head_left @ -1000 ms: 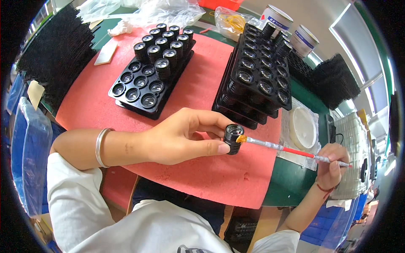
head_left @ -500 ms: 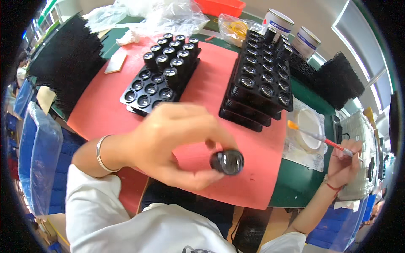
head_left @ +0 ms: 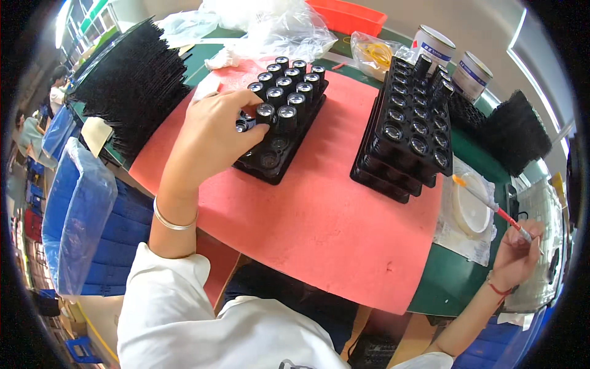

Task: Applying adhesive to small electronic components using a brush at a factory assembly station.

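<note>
My left hand (head_left: pixel 209 135) reaches over the left black tray (head_left: pixel 275 175), its thumb and fingers pinching a short black cylinder with a glassy top (head_left: pixel 265 114). That cylinder stands upright among several others like it in the tray's far rows. Near it, the front of the tray shows round sockets, partly hidden by my hand. At the far right, my right hand (head_left: pixel 518 253) is closed around a thin brush (head_left: pixel 509 218) with a red handle. The brush's orange bristles lean over a round white dish (head_left: pixel 470 212), which sits on a white sheet.
A stack of black trays (head_left: pixel 399 166) with lens pieces stands right of centre on the pink mat (head_left: pixel 319 240). Two cans (head_left: pixel 472 75) are behind it. Bristly black stacks (head_left: pixel 132 86) flank the table. Plastic bags (head_left: pixel 276 27) and a red bin (head_left: pixel 347 17) lie at the back.
My left hand has moved from above the mat's near part to the left tray, bringing the cylinder upright there. My right hand still holds the brush by the dish. The view has shifted.
</note>
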Demonstrator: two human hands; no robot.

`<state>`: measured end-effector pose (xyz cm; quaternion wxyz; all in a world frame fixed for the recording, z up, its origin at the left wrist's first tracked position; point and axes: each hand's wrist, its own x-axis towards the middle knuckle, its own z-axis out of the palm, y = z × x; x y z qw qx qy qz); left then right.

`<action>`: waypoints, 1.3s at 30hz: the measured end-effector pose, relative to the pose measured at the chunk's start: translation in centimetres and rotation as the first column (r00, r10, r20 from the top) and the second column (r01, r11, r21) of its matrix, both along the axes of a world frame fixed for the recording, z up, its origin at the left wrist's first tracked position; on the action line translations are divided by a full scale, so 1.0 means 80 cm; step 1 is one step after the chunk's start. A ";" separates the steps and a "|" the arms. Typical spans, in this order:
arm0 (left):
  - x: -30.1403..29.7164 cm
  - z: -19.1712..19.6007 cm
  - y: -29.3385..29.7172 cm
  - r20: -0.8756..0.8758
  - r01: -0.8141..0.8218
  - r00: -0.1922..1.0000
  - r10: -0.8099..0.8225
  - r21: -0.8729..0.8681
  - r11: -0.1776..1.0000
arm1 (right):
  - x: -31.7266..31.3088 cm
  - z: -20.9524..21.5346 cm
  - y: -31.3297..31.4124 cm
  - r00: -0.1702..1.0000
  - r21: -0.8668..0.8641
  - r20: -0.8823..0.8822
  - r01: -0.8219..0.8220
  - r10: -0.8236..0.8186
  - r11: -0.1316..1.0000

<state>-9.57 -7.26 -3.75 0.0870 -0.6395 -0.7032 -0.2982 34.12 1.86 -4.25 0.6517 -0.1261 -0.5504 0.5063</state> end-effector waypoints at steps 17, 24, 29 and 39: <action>0.002 -0.011 0.014 -0.163 -0.129 0.977 0.136 0.057 0.990 | 0.031 -0.003 0.019 0.963 0.011 -0.261 0.065 -0.060 0.998; 0.047 0.045 -0.010 -0.147 -0.085 0.981 0.125 0.255 0.963 | 0.012 0.010 0.017 0.797 -0.032 -0.073 0.599 -0.600 0.800; 0.096 0.078 0.057 -0.200 0.349 0.923 -0.329 0.077 0.934 | 0.007 0.011 0.009 0.757 0.072 0.023 0.650 -0.653 0.757; 0.112 0.056 0.283 -0.170 0.319 0.932 -0.320 -0.038 0.947 | -0.002 0.015 0.017 0.695 0.094 0.096 0.706 -0.712 0.702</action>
